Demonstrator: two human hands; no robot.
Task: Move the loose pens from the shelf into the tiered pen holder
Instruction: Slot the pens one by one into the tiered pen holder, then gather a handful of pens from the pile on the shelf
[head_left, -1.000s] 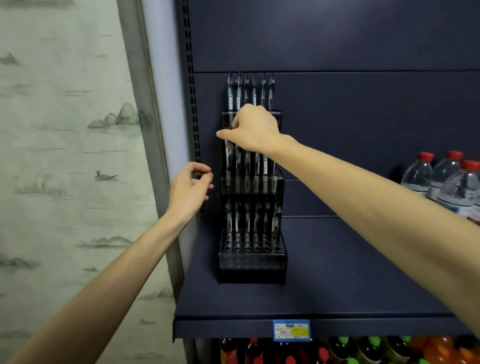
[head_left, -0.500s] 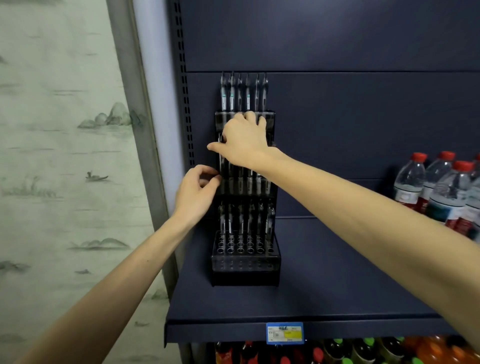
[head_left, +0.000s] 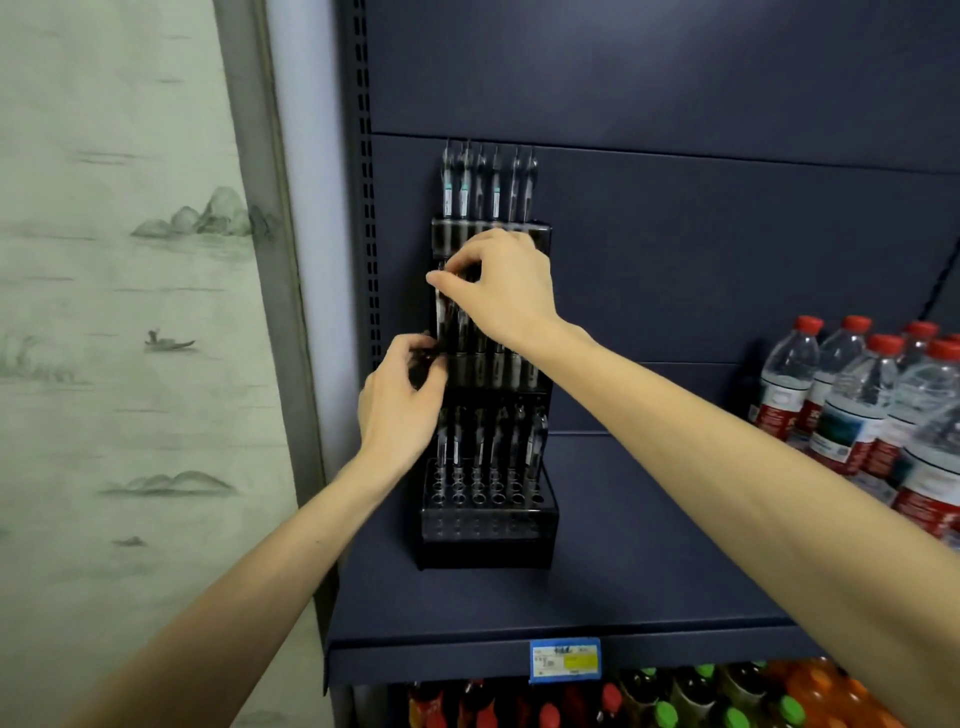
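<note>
A black tiered pen holder stands on the dark blue shelf against the back panel. Pens fill its top row, and more stand in the middle and bottom tiers. My right hand is at the middle tier, thumb and forefinger pinched on the top of a pen at the left end. My left hand grips the left edge of the holder at the middle tier's front wall. The bottom tier's front holes look empty. No loose pens show on the shelf.
Water bottles with red caps stand at the right of the shelf. A price tag hangs on the shelf's front edge. Drink bottles fill the shelf below. A painted wall panel is to the left.
My right hand has dropped from the top tier to the middle tier and pinched a pen. My left hand has moved right and taken hold of the holder's left side.
</note>
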